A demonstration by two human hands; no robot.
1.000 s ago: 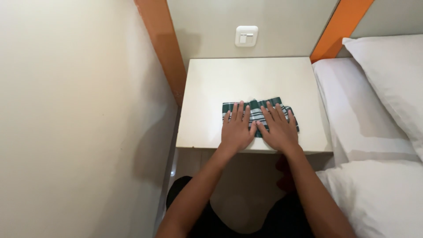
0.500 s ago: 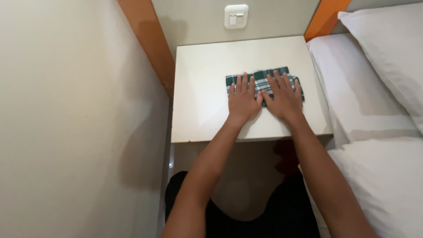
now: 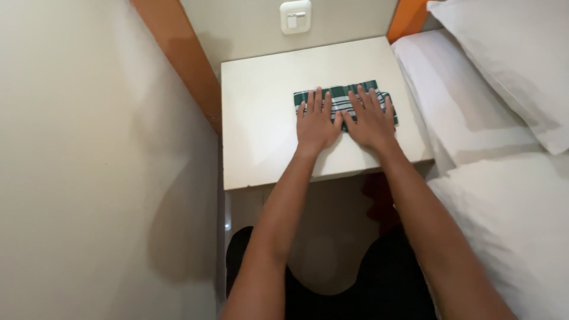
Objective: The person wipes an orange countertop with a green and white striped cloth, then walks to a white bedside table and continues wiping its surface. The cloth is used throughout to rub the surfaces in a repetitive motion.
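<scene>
Green-checked folded cloth [image 3: 342, 98] lies under both flat hands, left hand [image 3: 316, 122] and right hand [image 3: 370, 118].

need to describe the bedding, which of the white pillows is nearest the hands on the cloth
The lower pillow, along the right edge beside the right hand's forearm. The other pillow lies farther off in the upper right corner, beyond the table.

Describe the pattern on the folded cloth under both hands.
Green and white plaid with dark stripes on the folded cloth, seen in the head view.
</scene>
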